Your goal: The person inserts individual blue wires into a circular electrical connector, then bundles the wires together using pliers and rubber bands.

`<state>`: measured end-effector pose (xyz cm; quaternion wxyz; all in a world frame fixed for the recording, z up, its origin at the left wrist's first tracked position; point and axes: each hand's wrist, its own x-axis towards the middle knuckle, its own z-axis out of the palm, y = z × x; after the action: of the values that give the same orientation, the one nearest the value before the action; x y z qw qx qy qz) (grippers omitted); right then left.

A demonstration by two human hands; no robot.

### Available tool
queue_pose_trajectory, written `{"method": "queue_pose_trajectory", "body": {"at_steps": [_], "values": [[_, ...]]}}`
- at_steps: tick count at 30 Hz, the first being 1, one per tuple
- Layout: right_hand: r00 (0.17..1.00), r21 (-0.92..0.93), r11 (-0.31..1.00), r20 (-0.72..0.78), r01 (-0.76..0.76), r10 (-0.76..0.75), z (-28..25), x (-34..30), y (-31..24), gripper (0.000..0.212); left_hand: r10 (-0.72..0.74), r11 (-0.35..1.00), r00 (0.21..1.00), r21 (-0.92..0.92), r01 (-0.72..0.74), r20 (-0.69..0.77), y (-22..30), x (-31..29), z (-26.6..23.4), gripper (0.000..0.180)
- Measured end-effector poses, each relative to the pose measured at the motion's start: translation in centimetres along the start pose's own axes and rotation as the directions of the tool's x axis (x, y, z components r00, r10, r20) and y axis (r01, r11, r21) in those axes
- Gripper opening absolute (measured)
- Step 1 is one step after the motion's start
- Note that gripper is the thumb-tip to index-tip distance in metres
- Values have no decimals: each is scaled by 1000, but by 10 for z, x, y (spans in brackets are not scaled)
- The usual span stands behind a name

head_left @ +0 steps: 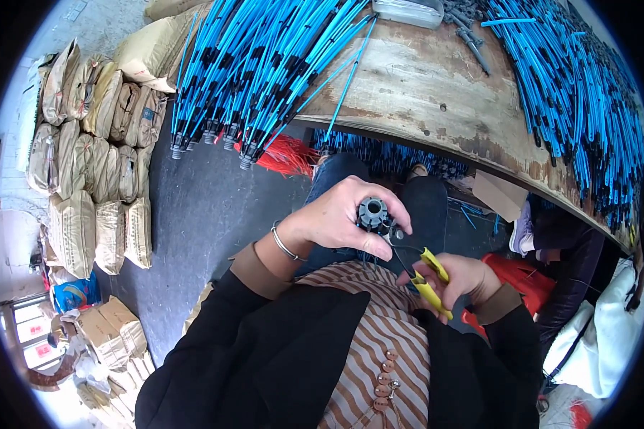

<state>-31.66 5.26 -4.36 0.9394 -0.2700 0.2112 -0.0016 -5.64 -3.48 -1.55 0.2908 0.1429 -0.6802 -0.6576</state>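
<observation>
My left hand (343, 218) grips one grey connector (373, 213); my right hand (459, 280) closes on one yellow cutter (429, 282). Perhaps twenty tan sacks (93, 164) stack leftward.

the left hand (343, 214) is raised in front of the chest, fingers curled closed, wrist bent, a thin bracelet on it. the right hand (458, 279) sits lower – fingers closed too. both forearms wear black sleeves with brown cuffs.
</observation>
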Motion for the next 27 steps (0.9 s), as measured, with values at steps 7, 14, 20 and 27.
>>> {"method": "queue_pose_trajectory", "body": {"at_steps": [7,14,20,27], "values": [[781,-884,464,-250,57,-572,39,-20,-42,79,-256,963,942,23,267,-219,14,-7,1,41],[983,-184,980,-178,-78,45,17,-25,-30,81,-129,990,991,45,131,-39,8,-1,7,37],[915,-580,797,-208,168,-345,26,-13,-25,72,-170,983,978,52,177,-118,4,-5,1,43],[786,-879,469,-350,-87,-509,36,-28,-41,77,-140,986,982,70,150,-126,9,-2,4,42]]}}
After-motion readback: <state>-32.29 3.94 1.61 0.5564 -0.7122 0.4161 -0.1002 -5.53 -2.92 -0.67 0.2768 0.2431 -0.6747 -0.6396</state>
